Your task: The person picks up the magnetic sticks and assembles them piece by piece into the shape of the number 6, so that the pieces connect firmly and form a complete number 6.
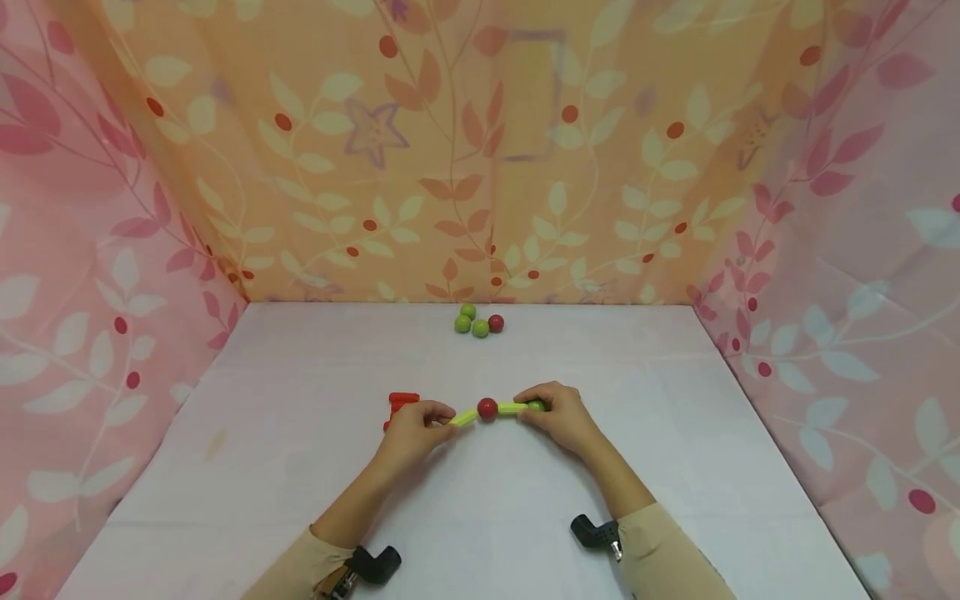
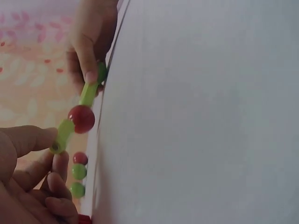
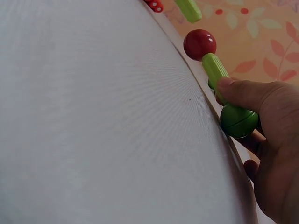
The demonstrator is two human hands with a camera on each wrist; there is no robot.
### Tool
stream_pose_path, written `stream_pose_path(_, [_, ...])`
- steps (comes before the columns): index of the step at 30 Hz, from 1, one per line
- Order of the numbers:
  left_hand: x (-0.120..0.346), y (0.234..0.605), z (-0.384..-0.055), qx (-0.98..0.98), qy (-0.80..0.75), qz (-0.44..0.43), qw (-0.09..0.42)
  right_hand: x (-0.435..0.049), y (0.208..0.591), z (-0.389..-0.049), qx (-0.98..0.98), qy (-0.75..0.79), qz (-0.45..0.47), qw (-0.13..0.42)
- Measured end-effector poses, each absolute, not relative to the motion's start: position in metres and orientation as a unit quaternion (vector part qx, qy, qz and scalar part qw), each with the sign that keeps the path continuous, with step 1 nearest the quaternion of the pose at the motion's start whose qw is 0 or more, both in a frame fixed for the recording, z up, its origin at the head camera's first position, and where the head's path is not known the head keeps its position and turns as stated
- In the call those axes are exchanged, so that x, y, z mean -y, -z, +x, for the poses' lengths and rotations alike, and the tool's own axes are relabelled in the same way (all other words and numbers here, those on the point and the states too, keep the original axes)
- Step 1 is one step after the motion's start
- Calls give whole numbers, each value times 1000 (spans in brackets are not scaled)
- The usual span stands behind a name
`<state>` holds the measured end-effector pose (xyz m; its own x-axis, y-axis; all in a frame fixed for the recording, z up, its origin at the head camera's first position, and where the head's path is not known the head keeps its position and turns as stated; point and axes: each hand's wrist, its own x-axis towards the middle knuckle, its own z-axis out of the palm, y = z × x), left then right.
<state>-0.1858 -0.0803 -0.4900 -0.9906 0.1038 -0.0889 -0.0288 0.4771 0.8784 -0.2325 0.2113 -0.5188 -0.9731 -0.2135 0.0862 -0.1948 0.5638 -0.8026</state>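
My left hand (image 1: pixel 417 429) pinches one end of a short yellow-green toy building rod (image 2: pixel 64 134) between thumb and fingertips. The right hand (image 1: pixel 561 415) grips a second yellow-green rod (image 3: pixel 215 70), with a green ball (image 3: pixel 239 121) at its near end, partly covered by the fingers. A shiny red ball (image 1: pixel 487 408) sits on that rod's other end, between the hands. In the right wrist view the left rod's free tip shows a small gap from the red ball; in the left wrist view it overlaps the ball.
Just beyond the left hand lie several red rods (image 1: pixel 403 398), partly hidden by it. Three green balls (image 1: pixel 480 329) and another red ball (image 1: pixel 496 323) rest near the far edge of the white table (image 1: pixel 315 350). Patterned cloth (image 1: pixel 450 167) hangs behind and at both sides.
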Motion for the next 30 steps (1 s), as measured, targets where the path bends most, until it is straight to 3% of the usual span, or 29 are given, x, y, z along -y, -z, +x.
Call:
stream_pose_path(16, [58,496,-174,-845,-528,-2,81,-212,520,-232,-883,451,-126,4])
stream_pose_path(30, [46,498,-173,-837,-532,-16,127,-212,521,-233,-886,448,-118,2])
